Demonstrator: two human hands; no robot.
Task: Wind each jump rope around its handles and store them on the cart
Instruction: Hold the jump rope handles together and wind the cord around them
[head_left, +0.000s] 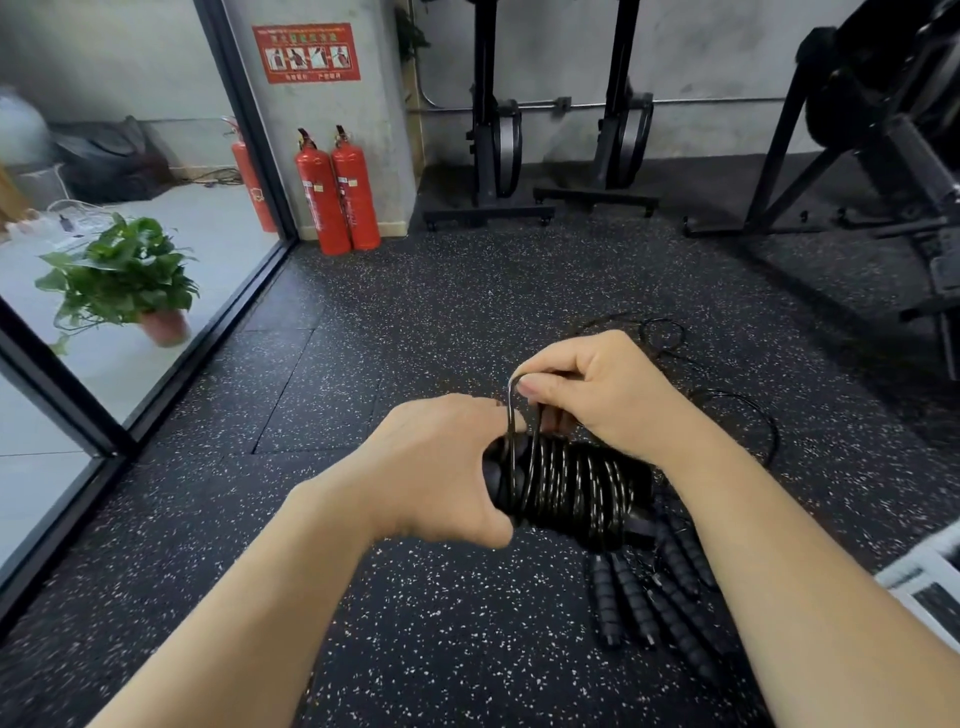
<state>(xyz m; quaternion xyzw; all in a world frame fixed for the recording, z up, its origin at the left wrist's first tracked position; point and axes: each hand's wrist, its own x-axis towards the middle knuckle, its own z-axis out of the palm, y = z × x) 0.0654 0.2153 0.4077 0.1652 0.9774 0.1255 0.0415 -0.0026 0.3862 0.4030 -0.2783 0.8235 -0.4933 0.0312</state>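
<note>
Head view: left hand (441, 467), nearest the lens, had its fingers curled round one end of a black jump rope (571, 488), glossy cord coiled in tight turns round its paired handles. It was held in the air above the floor, not on any cart. Right hand (597, 395) pinched a cord loop (511, 410) between thumb and fingers, the loop standing up just above the coil.

Loose jump ropes (670, 587), black with ribbed foam handles, lay on the black speckled rubber floor (415, 322) under the right forearm. At least five handles; exact count unclear. Thin cords (748, 415) trailed beyond them.

White metal frame corner (919, 577) showed at the right edge; couldn't tell what it was.

Two red fire extinguishers (337, 192) stood against the pillar, and a third (252, 182) behind the glass wall. Red wall sign (306, 52) had four pictograms, text too blurred to read. One green potted plant (124, 275) in a pink pot. Two black upright machines (493, 130) stood at the back wall.
</note>
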